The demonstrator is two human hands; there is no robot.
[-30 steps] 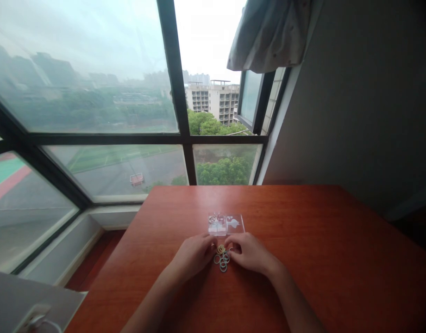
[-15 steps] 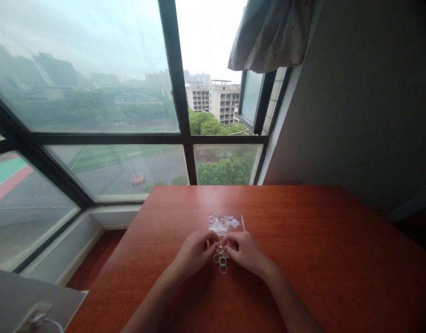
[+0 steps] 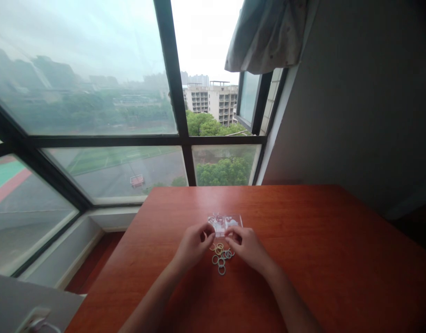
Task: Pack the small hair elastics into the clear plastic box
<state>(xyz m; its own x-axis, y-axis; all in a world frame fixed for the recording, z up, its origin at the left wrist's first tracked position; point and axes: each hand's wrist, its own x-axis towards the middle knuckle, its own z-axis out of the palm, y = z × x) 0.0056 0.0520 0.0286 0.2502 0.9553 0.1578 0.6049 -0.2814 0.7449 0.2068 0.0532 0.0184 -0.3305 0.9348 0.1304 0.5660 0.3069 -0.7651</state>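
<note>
My left hand point(image 3: 195, 241) is above the table with thumb and index finger curled together in a pinch. Facing it across a narrow gap, my right hand point(image 3: 248, 244) also pinches with bent fingers. Anything between the fingertips is too small to make out. Below and between the hands lies a loose cluster of small thin rings, with yellowish rings point(image 3: 219, 249) at the top and greenish rings point(image 3: 222, 270) lower down. Some rings overlap. Just beyond the fingertips sits a clear plastic box point(image 3: 239, 221), with several darker rings point(image 3: 219, 218) at its left part.
The reddish-brown wooden table point(image 3: 296, 259) extends to both sides, its far edge near the window frame point(image 3: 140, 141). A curtain point(image 3: 265, 41) hangs at upper right beside a grey wall point(image 3: 355, 115). A white socket with a plug point(image 3: 35, 321) is at lower left.
My hands have drawn apart and moved slightly away from me toward the box. More of the ring cluster now shows between them. The view has shifted slightly.
</note>
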